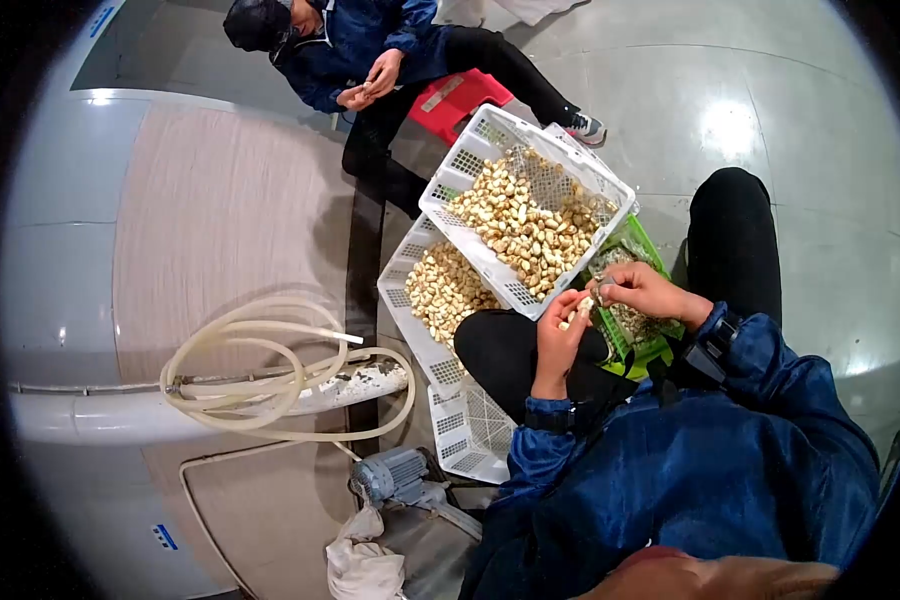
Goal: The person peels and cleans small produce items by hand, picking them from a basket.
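Note:
My left hand (pixel 558 345) is closed around a few small pale pieces (pixel 572 318) that look like mushrooms. My right hand (pixel 650 294) meets it, its thumb and fingers pinched on a small greyish thing too small to name. Both hands are above my lap, by the near corner of a white perforated crate (pixel 568 288) partly filled with tan mushrooms (pixel 520 215). Below my right hand sits a green basket (pixel 662 345) with small brownish and pale bits in it, partly hidden by my hand.
Another white crate (pixel 395 275) of mushrooms lies under the first, with a further white crate (pixel 470 440) nearer me. A co-worker (pixel 365 50) sits opposite, hands together, by a red stool (pixel 455 100). To the left are a coiled hose (pixel 295 390) and a grey motor (pixel 395 475).

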### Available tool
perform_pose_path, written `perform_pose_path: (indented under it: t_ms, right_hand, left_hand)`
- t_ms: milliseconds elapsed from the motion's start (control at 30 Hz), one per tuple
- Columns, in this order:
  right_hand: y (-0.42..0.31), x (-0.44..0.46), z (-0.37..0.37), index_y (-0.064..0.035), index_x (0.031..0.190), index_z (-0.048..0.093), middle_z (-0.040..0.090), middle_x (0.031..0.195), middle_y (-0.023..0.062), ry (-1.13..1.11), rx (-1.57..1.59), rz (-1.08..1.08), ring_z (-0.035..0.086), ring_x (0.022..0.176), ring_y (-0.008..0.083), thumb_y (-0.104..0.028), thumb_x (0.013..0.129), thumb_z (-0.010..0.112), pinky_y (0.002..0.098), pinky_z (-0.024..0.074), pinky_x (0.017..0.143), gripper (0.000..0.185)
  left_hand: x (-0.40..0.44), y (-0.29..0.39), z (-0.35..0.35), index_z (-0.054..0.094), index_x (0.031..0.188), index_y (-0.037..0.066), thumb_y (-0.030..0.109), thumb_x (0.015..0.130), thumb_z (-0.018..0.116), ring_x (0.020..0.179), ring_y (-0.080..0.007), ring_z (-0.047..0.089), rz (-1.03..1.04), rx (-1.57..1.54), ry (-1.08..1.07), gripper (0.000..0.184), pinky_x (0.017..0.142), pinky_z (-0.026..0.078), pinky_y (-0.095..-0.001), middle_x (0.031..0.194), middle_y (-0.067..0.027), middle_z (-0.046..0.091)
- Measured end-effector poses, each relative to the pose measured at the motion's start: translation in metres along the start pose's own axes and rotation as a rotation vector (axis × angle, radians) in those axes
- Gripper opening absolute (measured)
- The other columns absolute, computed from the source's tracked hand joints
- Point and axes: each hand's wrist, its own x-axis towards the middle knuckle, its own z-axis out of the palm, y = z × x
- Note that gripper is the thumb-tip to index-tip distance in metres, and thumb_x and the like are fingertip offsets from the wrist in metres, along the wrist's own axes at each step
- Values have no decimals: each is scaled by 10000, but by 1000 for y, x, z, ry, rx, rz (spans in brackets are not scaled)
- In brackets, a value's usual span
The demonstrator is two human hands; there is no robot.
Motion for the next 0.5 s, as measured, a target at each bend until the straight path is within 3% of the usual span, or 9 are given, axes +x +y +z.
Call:
perform_pose_path:
  t_ms: [33, 133, 167, 267, 300, 400, 500]
  right_hand:
    - [0, 0, 6, 17, 832, 663, 638, 838, 75, 24, -75, -254, 599, 809, 148, -185, 930, 607, 301, 469, 734, 231]
    - [-7, -2, 5, 7, 818, 671, 643, 853, 70, 41, -169, -232, 604, 811, 139, -183, 937, 600, 293, 470, 736, 236]
    - [-6, -2, 0, 7, 815, 672, 647, 880, 86, 7, -29, -49, 609, 840, 148, -187, 939, 601, 296, 473, 756, 241]
    - [2, -1, 2, 13, 827, 673, 647, 893, 82, -8, 226, 107, 608, 856, 150, -192, 946, 596, 299, 473, 765, 249]
    - [-2, -2, 0, 19, 852, 675, 648, 891, 72, -32, 42, -64, 606, 862, 145, -194, 950, 593, 297, 472, 764, 248]
    - [-9, -4, 6, 17, 868, 684, 655, 905, 66, 6, -195, -278, 604, 871, 142, -204, 956, 588, 295, 472, 767, 257]
    - [2, -2, 3, 29, 840, 661, 651, 931, 74, 19, 66, -17, 598, 828, 141, -208, 944, 605, 305, 473, 737, 265]
  left_hand:
    - [2, 3, 3, 506, 1214, -40, 56, 910, 616, 870, -97, 602, 50, 93, -8, 338, 725, 496, -250, 1163, -123, 647]
    - [1, -1, 3, 508, 1208, -42, 48, 914, 604, 902, -107, 607, 120, 274, 2, 322, 738, 496, -242, 1171, -142, 641]
    - [0, -1, 2, 507, 1215, -39, 47, 918, 602, 929, -124, 616, 38, 171, -2, 324, 754, 500, -238, 1181, -156, 636]
    - [-1, -1, 0, 495, 1235, -41, 62, 925, 607, 952, -139, 624, -56, -211, 0, 345, 756, 509, -242, 1177, -165, 636]
    - [0, 1, 1, 516, 1220, -48, 79, 932, 613, 967, -150, 627, -43, -225, 23, 330, 760, 515, -251, 1170, -156, 640]
    - [2, 3, 5, 558, 1167, -48, 67, 933, 610, 931, -145, 633, -37, -84, 31, 266, 747, 521, -247, 1147, -140, 648]
    - [-3, -15, -1, 605, 1140, -34, 49, 931, 609, 856, -122, 635, -131, -452, 45, 225, 727, 533, -236, 1108, -122, 658]
